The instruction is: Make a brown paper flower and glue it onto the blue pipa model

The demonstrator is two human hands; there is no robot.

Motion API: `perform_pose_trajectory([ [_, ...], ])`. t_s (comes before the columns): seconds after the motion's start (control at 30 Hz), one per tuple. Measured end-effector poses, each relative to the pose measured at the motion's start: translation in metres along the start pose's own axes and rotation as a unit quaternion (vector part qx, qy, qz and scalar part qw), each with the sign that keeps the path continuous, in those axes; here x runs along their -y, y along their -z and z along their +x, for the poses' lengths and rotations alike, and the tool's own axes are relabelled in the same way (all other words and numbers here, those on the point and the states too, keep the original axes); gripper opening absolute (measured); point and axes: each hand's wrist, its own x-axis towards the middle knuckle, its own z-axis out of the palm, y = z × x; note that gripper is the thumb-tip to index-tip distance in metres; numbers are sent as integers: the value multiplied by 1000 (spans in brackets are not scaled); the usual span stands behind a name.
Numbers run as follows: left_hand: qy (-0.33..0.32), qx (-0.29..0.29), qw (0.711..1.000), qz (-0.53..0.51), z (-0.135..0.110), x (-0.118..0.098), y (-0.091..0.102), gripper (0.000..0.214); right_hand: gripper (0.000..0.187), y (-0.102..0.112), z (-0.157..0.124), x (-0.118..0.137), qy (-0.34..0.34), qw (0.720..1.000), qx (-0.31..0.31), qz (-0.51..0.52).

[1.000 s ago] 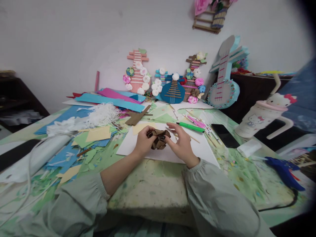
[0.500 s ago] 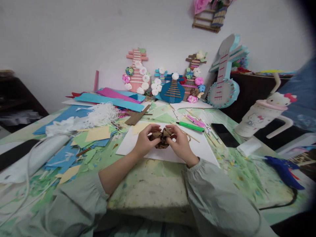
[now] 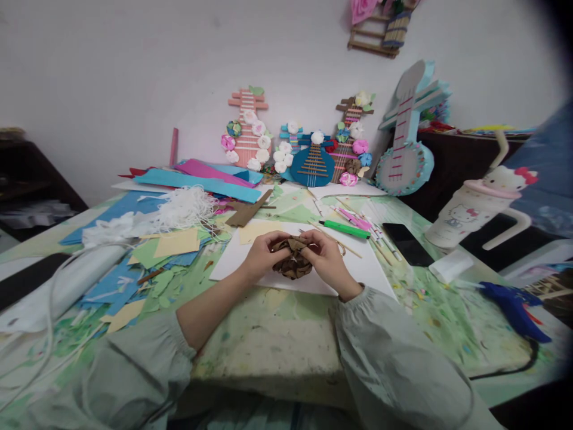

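A crumpled brown paper flower (image 3: 293, 263) is held between both hands just above a white sheet (image 3: 233, 260) on the table. My left hand (image 3: 262, 255) pinches its left side with fingers closed. My right hand (image 3: 329, 258) grips its right side, thumb and fingers pressed on the top folds. Both sleeves are pale grey-green.
A green marker (image 3: 345, 229), pink pens and thin sticks lie right of the sheet. A black phone (image 3: 405, 240), a cat-figure cup (image 3: 474, 212) and a blue glue gun (image 3: 514, 303) stand to the right. Coloured paper scraps (image 3: 165, 251) and white string (image 3: 185, 206) cover the left; decorated paper instruments (image 3: 313, 161) lean on the wall.
The hands have closed in on the brown paper piece, turning and squeezing it into a tighter rounded shape; it sits slightly lower over the sheet than before.
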Motion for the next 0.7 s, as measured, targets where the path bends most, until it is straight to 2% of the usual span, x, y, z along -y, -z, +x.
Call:
perform_pose_trajectory([
  [0.17, 0, -17, 1000, 26, -1, 0, -1, 17, 12, 0, 1, 0, -19, 1000, 20, -10],
  [0.3, -18, -41, 997, 57, -1, 2, -2, 15, 8, 0, 0, -1, -5, 999, -12, -51],
  [0.4, -36, -78, 992, 97, -4, 0, -6, 13, 9, -2, -3, 1, 44, 989, -42, -131],
  [0.5, -61, -111, 985, 119, -8, -3, -11, 13, 11, -6, -7, 6, 113, 965, -67, -226],
  [0.7, -98, -162, 977, 101, -15, -3, -20, 11, 13, -14, -14, 11, 186, 940, -117, -262],
])
